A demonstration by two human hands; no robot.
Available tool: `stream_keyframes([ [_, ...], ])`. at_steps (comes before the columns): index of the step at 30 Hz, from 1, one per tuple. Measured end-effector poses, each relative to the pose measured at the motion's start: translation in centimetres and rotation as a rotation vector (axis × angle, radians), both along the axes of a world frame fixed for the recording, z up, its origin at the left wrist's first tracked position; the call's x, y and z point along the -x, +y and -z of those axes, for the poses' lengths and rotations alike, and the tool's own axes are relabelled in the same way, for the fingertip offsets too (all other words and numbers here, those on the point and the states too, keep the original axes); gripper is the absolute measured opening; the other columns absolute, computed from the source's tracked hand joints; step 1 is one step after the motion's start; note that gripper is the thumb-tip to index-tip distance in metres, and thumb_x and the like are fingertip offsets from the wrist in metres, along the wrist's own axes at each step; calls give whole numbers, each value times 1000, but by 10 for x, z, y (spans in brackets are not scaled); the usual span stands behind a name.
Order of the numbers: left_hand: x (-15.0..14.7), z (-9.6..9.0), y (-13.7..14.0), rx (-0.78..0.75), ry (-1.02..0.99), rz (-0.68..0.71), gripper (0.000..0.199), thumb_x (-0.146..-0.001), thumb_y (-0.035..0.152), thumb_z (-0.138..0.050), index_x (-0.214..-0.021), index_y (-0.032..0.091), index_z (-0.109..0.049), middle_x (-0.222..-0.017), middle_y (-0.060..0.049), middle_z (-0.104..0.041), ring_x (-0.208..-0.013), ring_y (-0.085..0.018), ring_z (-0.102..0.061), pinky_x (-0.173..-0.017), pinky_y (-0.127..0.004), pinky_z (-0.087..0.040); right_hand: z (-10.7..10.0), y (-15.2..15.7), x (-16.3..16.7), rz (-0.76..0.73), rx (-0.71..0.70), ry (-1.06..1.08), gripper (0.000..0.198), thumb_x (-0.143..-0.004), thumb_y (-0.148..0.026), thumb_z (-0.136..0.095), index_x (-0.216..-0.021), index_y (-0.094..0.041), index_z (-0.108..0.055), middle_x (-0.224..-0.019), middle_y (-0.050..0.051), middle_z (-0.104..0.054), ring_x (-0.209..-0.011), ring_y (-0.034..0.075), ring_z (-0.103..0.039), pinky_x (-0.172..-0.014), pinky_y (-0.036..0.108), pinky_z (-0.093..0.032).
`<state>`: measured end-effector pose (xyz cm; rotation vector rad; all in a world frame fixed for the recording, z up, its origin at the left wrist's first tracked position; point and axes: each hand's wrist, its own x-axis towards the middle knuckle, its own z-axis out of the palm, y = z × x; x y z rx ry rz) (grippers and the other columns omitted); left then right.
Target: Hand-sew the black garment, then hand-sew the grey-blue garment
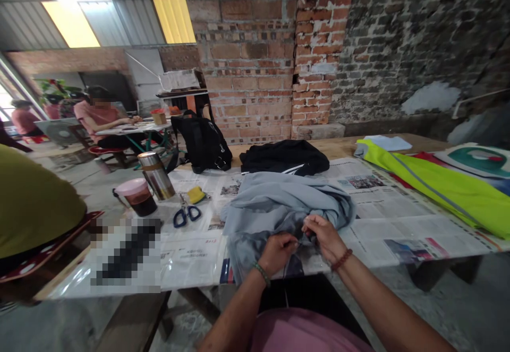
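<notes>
A crumpled heap of thin grey cloth (274, 195) lies on the newspaper-covered table in front of me, one end drooping over the near edge. My left hand (277, 251), with a green bead bracelet, is closed with its fingertips pinching at the near folds of this cloth. Just to the right, my right hand (324, 235), wearing a reddish bead bracelet, is closed in a pinch a little above the cloth. Whatever sits between its thumb and finger is too small to make out. The two sets of fingertips are close together but apart.
Dark-handled scissors (187, 215), a yellow object (196, 195), a steel thermos (156, 176) and a lidded cup (137, 197) stand left. Behind are a black garment (285, 156) and a black backpack (203, 142). A neon-yellow garment (434, 182) and an iron (478, 160) lie right. People sit leftward.
</notes>
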<state>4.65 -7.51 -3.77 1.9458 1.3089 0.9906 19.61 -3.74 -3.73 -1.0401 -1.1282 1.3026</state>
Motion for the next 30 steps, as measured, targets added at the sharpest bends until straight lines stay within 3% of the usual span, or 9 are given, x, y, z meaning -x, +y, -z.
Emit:
stream_keyframes([
  [4, 1, 1, 0, 20, -45, -1, 17, -75, 20, -53, -69, 15, -68, -62, 0, -58, -60, -11, -51, -56, -20, -40, -12, 2, -4, -62, -8, -16, 26, -67, -41, -60, -70, -15, -54, -62, 1, -60, -53, 10, -51, -54, 23, -40],
  [8, 2, 4, 1, 45, -87, -25, 17, -73, 20, -53, -70, 15, -69, -63, -1, -61, -60, -12, -52, -56, -20, -41, -41, 7, -6, -185, -60, -79, 26, -75, -42, -54, -78, -16, -50, -64, -1, -62, -43, 6, -48, -45, 19, -37],
  [11, 4, 5, 0, 68, -93, -28, 18, -72, 19, -53, -76, 16, -70, -67, -1, -64, -62, -12, -54, -59, -20, -43, -63, 20, -7, -305, -29, -8, 25, -75, -41, -54, -81, -18, -46, -60, -4, -60, -38, 7, -49, -36, 17, -34],
  [14, 6, 5, -1, 81, -84, -32, 19, -71, 17, -53, -79, 17, -70, -72, -1, -66, -66, -13, -56, -64, -21, -44, -78, 37, -10, -382, 23, 111, 24, -70, -34, -63, -80, -18, -47, -62, -4, -60, -47, 10, -59, -40, 18, -43],
  [18, 6, 2, -1, 125, -97, -50, 23, -69, 15, -52, -85, 15, -69, -77, -2, -67, -71, -14, -57, -68, -23, -44, -90, 54, -15, -283, -39, 240, 21, -64, -23, -69, -75, -17, -52, -66, -2, -62, -60, 12, -65, -52, 21, -52],
  [30, 4, 1, -1, 174, -173, -107, 16, -66, 15, -53, -74, 15, -67, -64, 2, -61, -59, -11, -51, -58, -21, -40, -130, 78, -33, 95, -475, 377, 19, -65, -26, -67, -75, -18, -54, -65, -5, -63, -62, 12, -66, -60, 23, -53],
])
